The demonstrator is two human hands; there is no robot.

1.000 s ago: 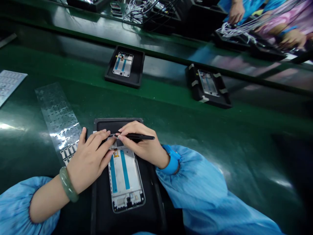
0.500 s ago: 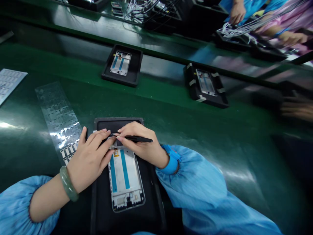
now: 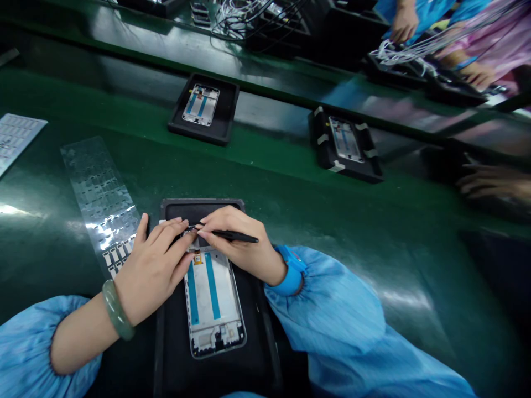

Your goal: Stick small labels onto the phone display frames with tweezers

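Note:
A phone frame (image 3: 222, 301) with two blue strips lies lengthwise in a black tray (image 3: 253, 337) before me. My left hand (image 3: 155, 262), a green bangle at its wrist, rests over the frame's upper left with its fingers stretched out, fingertips touching the top end. In my right hand (image 3: 236, 235), black tweezers (image 3: 238, 236) are pinched between thumb and fingers. Their tip reaches the frame's top end beside my left fingertips. What lies under the fingertips is hidden. Left of the tray is a clear film sheet (image 3: 99, 190) with small white stickers at its near end.
Two more black trays (image 3: 224, 113) (image 3: 371, 166) with phone frames stand farther back. A white sheet (image 3: 19, 138) lies at the far left. Cables (image 3: 238, 16) are heaped along the back shelf. A co-worker's hand (image 3: 493, 179), blurred, is at right; other people's hands (image 3: 404, 25) show top right.
The two far trays have shifted slightly left. At the right, the co-worker's blurred hand has moved left. Both my hands and the tweezers hold nearly the same place.

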